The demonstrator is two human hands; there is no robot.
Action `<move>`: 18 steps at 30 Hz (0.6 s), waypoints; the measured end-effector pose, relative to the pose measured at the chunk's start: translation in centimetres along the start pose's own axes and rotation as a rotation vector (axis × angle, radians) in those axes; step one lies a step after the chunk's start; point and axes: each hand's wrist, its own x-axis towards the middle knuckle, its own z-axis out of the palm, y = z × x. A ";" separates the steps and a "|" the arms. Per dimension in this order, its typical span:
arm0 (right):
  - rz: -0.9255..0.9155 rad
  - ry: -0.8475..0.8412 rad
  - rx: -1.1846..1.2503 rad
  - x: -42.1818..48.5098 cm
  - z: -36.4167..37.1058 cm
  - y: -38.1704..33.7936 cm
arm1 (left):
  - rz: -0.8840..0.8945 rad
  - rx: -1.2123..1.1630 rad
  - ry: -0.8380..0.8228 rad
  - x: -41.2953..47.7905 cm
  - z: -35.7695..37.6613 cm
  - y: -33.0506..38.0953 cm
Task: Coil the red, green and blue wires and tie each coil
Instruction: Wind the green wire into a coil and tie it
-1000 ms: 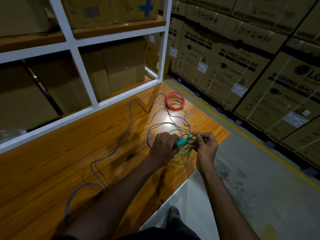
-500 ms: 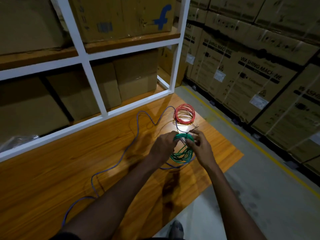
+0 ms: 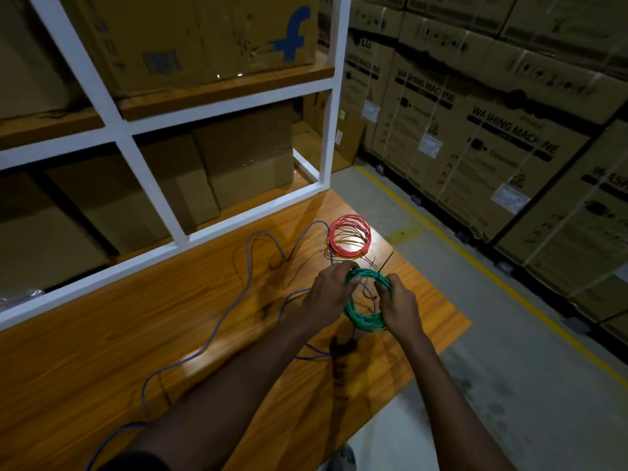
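A green wire coil (image 3: 363, 317) hangs as an open ring between both hands above the wooden table (image 3: 102, 334). My left hand (image 3: 328, 294) grips its upper left side. My right hand (image 3: 397, 305) grips its right side. A red wire coil (image 3: 349, 235) lies flat on the table just beyond the hands. The blue wire (image 3: 248, 266) lies uncoiled, snaking from near the red coil across the table to the near left edge, partly hidden under my arms. A thin dark tie (image 3: 385, 261) lies beside the red coil.
A white shelf frame (image 3: 149, 185) with cardboard boxes stands along the table's far side. Stacked washing machine cartons (image 3: 475, 137) line the right, beyond a yellow floor line (image 3: 475, 263). The table's right edge drops to the grey floor (image 3: 509, 385).
The green wire, bunched between my hands a second ago, now spreads into a round coil held at both sides. The view has tilted up, so the hands sit lower in frame.
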 end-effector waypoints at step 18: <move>0.180 0.169 0.124 15.2 1.0 -1.4 | -0.219 0.879 -0.373 10.8 -3.6 -6.4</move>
